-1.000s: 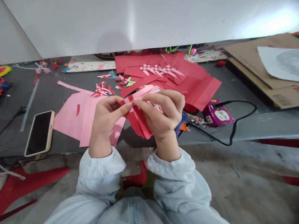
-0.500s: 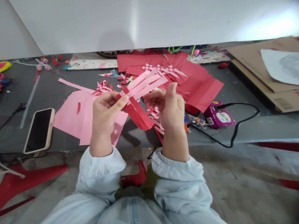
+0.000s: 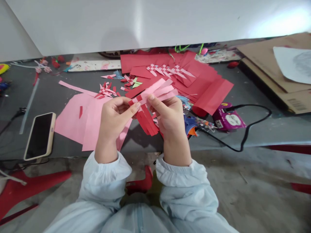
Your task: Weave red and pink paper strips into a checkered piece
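Observation:
My left hand (image 3: pixel 114 118) pinches the corner of a woven piece of red and pink paper strips (image 3: pixel 148 106), held above the grey table's near edge. My right hand (image 3: pixel 168 118) grips the same piece from the right, thumb and fingers closed on the pink strips that fan out to the upper right. Red strips hang down between both hands. Light blue sleeves (image 3: pixel 107 174) cover both wrists.
Pink paper sheets (image 3: pixel 77 121) lie left of my hands, a phone (image 3: pixel 40 136) further left. A stack of red paper (image 3: pixel 194 77) with finished woven pieces sits behind. A purple glue gun (image 3: pixel 227 119) with black cable lies right, cardboard (image 3: pixel 274 68) at far right.
My right hand had opened and drawn away from the strips half a second ago; now it has closed on the pink strips again, beside my left hand.

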A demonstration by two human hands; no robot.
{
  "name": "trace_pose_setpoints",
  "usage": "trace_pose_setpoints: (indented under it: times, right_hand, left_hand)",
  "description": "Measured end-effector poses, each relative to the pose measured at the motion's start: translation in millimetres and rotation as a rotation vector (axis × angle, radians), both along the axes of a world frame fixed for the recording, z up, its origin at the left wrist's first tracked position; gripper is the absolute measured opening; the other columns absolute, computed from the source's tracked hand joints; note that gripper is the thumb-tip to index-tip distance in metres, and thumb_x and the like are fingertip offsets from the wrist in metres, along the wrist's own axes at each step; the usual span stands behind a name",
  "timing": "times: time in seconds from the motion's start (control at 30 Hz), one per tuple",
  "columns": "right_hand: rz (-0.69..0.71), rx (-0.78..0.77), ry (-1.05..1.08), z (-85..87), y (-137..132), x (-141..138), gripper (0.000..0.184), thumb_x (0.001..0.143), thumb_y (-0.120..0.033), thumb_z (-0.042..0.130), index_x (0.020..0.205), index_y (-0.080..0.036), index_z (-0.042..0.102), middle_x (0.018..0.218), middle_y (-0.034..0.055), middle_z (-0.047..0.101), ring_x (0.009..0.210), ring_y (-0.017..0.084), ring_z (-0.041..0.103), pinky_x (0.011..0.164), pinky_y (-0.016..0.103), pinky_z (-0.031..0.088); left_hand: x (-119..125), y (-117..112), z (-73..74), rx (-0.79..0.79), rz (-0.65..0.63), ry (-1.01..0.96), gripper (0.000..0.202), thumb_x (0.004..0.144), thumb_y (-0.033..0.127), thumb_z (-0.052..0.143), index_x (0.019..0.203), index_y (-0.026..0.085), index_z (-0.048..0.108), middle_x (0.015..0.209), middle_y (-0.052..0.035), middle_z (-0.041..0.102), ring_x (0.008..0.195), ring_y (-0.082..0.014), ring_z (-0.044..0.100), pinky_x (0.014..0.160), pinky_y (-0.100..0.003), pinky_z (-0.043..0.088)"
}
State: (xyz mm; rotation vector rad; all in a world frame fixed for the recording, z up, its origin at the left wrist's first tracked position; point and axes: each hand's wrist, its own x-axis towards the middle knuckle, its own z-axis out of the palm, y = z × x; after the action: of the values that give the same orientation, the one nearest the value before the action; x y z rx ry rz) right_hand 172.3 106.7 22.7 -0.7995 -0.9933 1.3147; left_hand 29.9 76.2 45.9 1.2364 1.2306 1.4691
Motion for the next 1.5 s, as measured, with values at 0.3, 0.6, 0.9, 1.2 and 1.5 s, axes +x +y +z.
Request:
trace_pose_setpoints:
  times: [0.3,0.6,0.9,1.2,1.5]
  right_hand:
    - [-0.078,0.040,-0.046,0.3,-1,-4,0.016,0.069,-0.028,0.084,0.061,-0.022,0.072,0.061,-0.0048,0.070,0.054,0.008,0.059,0.054,0.021,0.050]
    - [-0.230,0.156,-0.386,0.5,6,8,0.034,0.085,-0.049,0.069,0.114,-0.030,0.065,0.084,0.0020,0.071,0.076,0.017,0.070,0.068,0.033,0.058]
    - [-0.088,0.339,-0.418,8.7,3,39,0.031,0.071,-0.039,0.085,0.096,-0.026,0.073,0.100,0.0023,0.075,0.090,0.017,0.070,0.074,0.030,0.059]
    - [0.098,0.326,-0.511,15.2,0,57,0.029,0.067,-0.029,0.087,0.093,-0.023,0.075,0.096,0.0022,0.077,0.085,0.017,0.070,0.071,0.029,0.057]
    - [0.166,0.212,-0.642,19.0,-2,57,0.016,0.070,-0.030,0.083,0.073,-0.018,0.072,0.068,0.0001,0.067,0.061,0.011,0.055,0.055,0.026,0.041]
  left_hand:
    - [1,1,-0.7,0.022,-0.007,0.084,0.029,0.069,0.042,0.087,0.068,0.017,0.071,0.066,0.0005,0.069,0.061,-0.0108,0.066,0.058,-0.019,0.054]
    - [-3,2,-2.6,0.029,0.074,0.119,0.032,0.067,0.045,0.088,0.071,0.017,0.072,0.065,0.0003,0.069,0.060,-0.0117,0.066,0.058,-0.021,0.055]
    - [-8,1,0.0,0.026,-0.032,0.217,0.023,0.070,0.036,0.086,0.068,0.018,0.071,0.064,-0.0006,0.068,0.060,-0.0118,0.064,0.056,-0.020,0.052]
    - [-13,0,-5.1,-0.014,-0.118,0.254,0.020,0.068,0.032,0.085,0.073,0.017,0.071,0.071,-0.0018,0.069,0.065,-0.0135,0.064,0.059,-0.022,0.054]
    - [-12,0,-1.8,-0.049,-0.162,0.285,0.022,0.067,0.031,0.087,0.069,0.017,0.071,0.071,-0.0027,0.069,0.064,-0.0133,0.063,0.058,-0.021,0.052]
